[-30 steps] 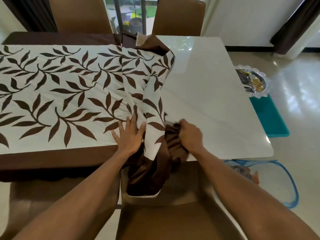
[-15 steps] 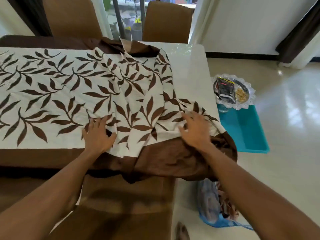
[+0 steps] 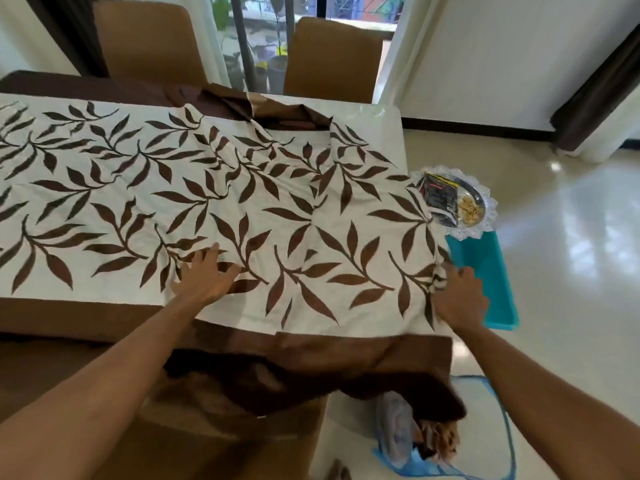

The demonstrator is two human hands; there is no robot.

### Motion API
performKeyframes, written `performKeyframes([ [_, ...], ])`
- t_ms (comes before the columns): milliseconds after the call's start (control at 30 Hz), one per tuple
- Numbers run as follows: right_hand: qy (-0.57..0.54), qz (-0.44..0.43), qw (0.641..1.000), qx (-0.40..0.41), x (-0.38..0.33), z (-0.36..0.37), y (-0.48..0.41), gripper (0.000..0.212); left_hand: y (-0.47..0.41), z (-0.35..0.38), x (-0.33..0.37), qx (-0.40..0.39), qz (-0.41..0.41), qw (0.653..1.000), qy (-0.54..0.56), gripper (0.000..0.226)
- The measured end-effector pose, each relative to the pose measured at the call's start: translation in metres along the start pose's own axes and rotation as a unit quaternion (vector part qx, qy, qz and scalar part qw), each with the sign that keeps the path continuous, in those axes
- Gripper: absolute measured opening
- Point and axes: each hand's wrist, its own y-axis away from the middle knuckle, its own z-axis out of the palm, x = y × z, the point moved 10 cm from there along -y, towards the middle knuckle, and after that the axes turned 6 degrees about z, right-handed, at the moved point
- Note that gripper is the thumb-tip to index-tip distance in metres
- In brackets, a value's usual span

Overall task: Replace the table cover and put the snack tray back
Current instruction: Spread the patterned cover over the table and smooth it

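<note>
A cream table cover (image 3: 214, 188) with brown leaves and a brown border lies spread over the white table (image 3: 388, 114). Its far right corner is still bunched and folded back. My left hand (image 3: 204, 275) presses flat on the cloth near the front edge. At the table's right front corner my right hand (image 3: 459, 297) grips the cover's edge. The snack tray (image 3: 453, 200), a silver plate with a lace rim, dark packets and nuts, sits on a teal stool beyond the table's right end.
The teal stool (image 3: 485, 278) stands on the glossy floor by the table. Two tan chairs (image 3: 329, 60) stand at the far side and one (image 3: 225, 441) right below me. A blue mesh basket (image 3: 433, 441) with cloth lies on the floor at the lower right.
The bunched cover has been drawn rightwards across the bare tabletop until it reaches the right end. My right hand moved right with its edge; my left hand stayed pressing the cloth.
</note>
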Motion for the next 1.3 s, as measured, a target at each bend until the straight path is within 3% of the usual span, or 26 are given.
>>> performKeyframes([
  [133, -0.16, -0.092, 0.983, 0.017, -0.074, -0.011, 0.01, 0.038, 0.01, -0.006, 0.032, 0.01, 0.028, 0.999, -0.04, 0.081],
  [233, -0.146, -0.219, 0.965, 0.009, -0.151, -0.016, 0.014, 0.039, 0.007, -0.005, 0.061, 0.014, 0.07, 0.995, -0.064, 0.074],
  [333, -0.106, -0.278, 0.955, 0.02, -0.197, -0.024, -0.003, 0.038, -0.003, 0.002, 0.081, 0.007, 0.098, 0.993, -0.064, 0.071],
  [500, -0.111, -0.258, 0.958, 0.056, -0.239, -0.054, -0.089, 0.048, -0.032, -0.006, 0.118, 0.045, 0.153, 0.987, -0.004, 0.065],
  [667, -0.146, -0.219, 0.964, 0.024, -0.29, -0.046, -0.199, 0.045, -0.094, -0.012, 0.143, 0.059, 0.157, 0.986, -0.007, 0.062],
  [767, -0.142, -0.261, 0.955, 0.007, -0.335, -0.037, -0.23, 0.047, -0.134, -0.019, 0.165, 0.079, 0.153, 0.984, -0.042, 0.061],
  [867, -0.065, -0.317, 0.946, 0.005, -0.373, -0.028, -0.25, 0.042, -0.169, -0.02, 0.194, 0.09, 0.168, 0.981, -0.031, 0.06],
  [1033, -0.043, -0.369, 0.928, -0.005, -0.387, -0.024, -0.305, 0.028, -0.217, -0.033, 0.239, 0.115, 0.187, 0.975, -0.002, 0.058],
  [1200, -0.108, -0.256, 0.96, 0.023, -0.346, -0.053, -0.376, 0.02, -0.262, -0.049, 0.267, 0.119, 0.195, 0.973, 0.004, 0.057],
  [1300, -0.127, -0.328, 0.936, -0.022, -0.399, -0.047, -0.356, 0.032, -0.291, -0.055, 0.27, 0.119, 0.167, 0.979, 0.011, 0.058],
])
